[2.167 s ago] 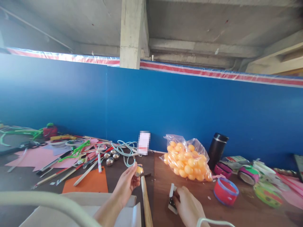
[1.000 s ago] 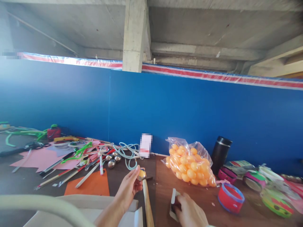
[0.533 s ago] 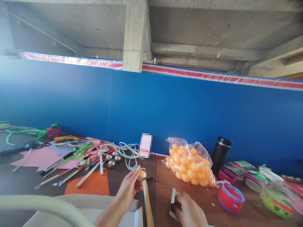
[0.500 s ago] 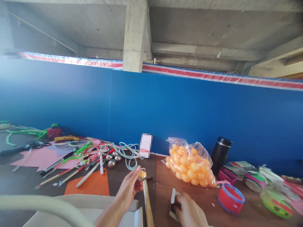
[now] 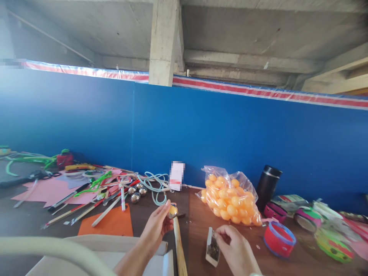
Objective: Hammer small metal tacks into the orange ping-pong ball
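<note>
My left hand [image 5: 156,224] is closed around a small shiny ball [image 5: 173,211], yellowish on top with a bluish patch, held up above the table. To the right, my right hand [image 5: 234,247] has thumb and forefinger pinched together at the upper edge of a small open white box [image 5: 212,261]. Small dark bits [image 5: 213,249] lie inside that box, too fine to make out. Whatever sits between my right fingertips is too small to name. Below my left hand lies a wooden stick or handle [image 5: 179,249]. Several shiny silver balls [image 5: 135,197] rest beyond it to the left.
A clear bag of orange balls [image 5: 232,201] and a black flask [image 5: 268,188] stand near the blue partition [image 5: 244,130]. Red-and-blue band [image 5: 279,239] at right. Left, brushes, pink paper [image 5: 46,191] and orange sheet [image 5: 107,222] spread out; open cardboard box [image 5: 100,253] in front.
My right hand has drawn back out of the small white box to its right edge, uncovering the dark bits inside. My left hand holds the ball in nearly the same place.
</note>
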`<action>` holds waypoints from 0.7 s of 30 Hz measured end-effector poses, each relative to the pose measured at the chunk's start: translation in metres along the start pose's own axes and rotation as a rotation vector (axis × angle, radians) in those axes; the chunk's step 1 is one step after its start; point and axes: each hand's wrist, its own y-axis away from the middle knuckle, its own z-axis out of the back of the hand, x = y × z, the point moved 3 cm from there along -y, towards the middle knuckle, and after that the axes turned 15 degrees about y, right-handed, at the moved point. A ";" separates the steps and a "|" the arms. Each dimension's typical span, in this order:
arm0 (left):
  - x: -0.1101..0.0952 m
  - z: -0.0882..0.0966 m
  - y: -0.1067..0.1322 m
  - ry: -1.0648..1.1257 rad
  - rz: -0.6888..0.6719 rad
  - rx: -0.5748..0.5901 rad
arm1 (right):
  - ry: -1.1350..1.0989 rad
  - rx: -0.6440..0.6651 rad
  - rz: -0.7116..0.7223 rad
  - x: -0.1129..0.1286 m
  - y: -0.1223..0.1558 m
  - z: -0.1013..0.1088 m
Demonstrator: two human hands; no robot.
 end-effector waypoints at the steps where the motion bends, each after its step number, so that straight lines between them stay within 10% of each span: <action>1: 0.000 0.000 0.000 0.000 0.002 -0.001 | -0.067 0.002 0.000 0.000 0.000 0.003; 11: -0.011 -0.018 0.017 -0.069 -0.033 0.048 | -0.563 0.055 -0.114 0.008 0.003 0.017; 21: 0.010 -0.043 0.048 -0.234 0.170 0.459 | -0.897 0.275 -0.160 0.034 0.015 -0.006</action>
